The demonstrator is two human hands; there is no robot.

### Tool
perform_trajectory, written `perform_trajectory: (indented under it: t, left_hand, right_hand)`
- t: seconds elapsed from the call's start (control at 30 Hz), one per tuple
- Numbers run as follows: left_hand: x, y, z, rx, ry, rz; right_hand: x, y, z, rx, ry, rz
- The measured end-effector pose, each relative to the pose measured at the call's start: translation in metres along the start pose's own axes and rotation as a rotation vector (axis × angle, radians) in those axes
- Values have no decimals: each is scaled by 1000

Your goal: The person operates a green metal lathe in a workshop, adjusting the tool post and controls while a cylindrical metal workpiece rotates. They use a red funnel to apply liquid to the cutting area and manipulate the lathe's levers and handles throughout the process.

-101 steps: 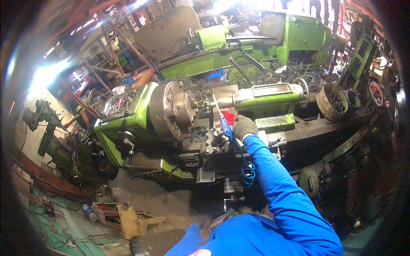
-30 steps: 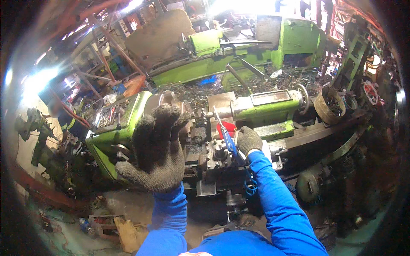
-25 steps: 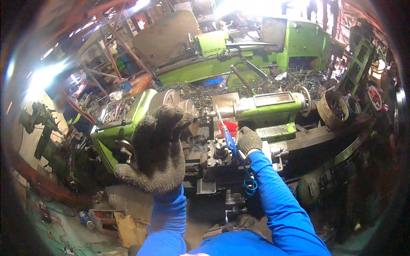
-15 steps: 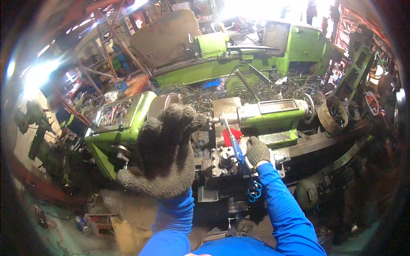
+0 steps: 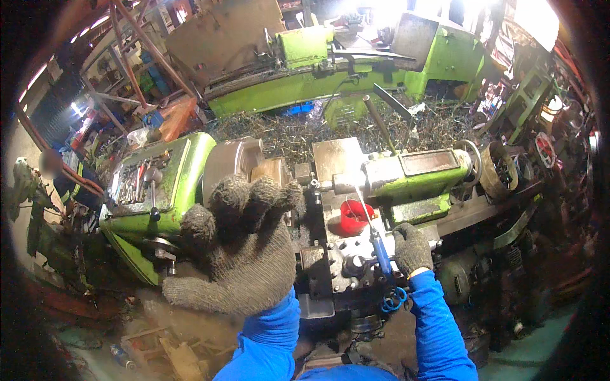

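Observation:
My left hand (image 5: pixel 248 254), in a dark knitted glove, is raised palm up before the lathe's chuck (image 5: pixel 232 162), its fingers apart and slightly bent. It holds nothing. My right hand (image 5: pixel 413 247), gloved too, is closed beside the tool post (image 5: pixel 352 267) on the carriage; what its fingers wrap round is hidden. Just left of it lies a blue air blow gun (image 5: pixel 381 254) with a long thin nozzle and a coiled blue hose (image 5: pixel 394 298). A red cup (image 5: pixel 356 216) stands behind the tool post, near the green tailstock (image 5: pixel 413 174).
Wrenches and other tools (image 5: pixel 140 181) lie on the green headstock (image 5: pixel 197 159). Metal shavings (image 5: pixel 279 133) heap up behind the bed. Farther back stands another green lathe (image 5: pixel 305 86). A round metal tub (image 5: pixel 499 168) sits right of the tailstock handwheel (image 5: pixel 470 159).
The view has shifted, so the lathe's carriage and tailstock appear farther right. My left hand sits lower against the chuck, uncovering more of it. My right hand stays beside the tool post.

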State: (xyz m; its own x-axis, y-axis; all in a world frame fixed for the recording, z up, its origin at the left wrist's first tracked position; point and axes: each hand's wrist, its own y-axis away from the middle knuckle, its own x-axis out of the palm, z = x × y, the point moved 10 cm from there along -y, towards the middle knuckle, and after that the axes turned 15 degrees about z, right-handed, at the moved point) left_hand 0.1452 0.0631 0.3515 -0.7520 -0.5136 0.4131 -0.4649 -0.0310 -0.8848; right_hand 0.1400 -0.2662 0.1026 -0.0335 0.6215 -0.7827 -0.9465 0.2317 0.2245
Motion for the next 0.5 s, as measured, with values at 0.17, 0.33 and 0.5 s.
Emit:
perform_trajectory:
  t: [0.17, 0.33, 0.5]
  left_hand:
    - [6, 4, -7, 18, -49, -16]
    - [38, 18, -28, 44, -140, -51]
    - [85, 51, -36, -43, -289, -115]
  right_hand:
    - [-2, 2, 2, 26, -21, 8]
    - [-6, 1, 10, -16, 19, -5]
    - [-1, -5, 10, -29, -8, 31]
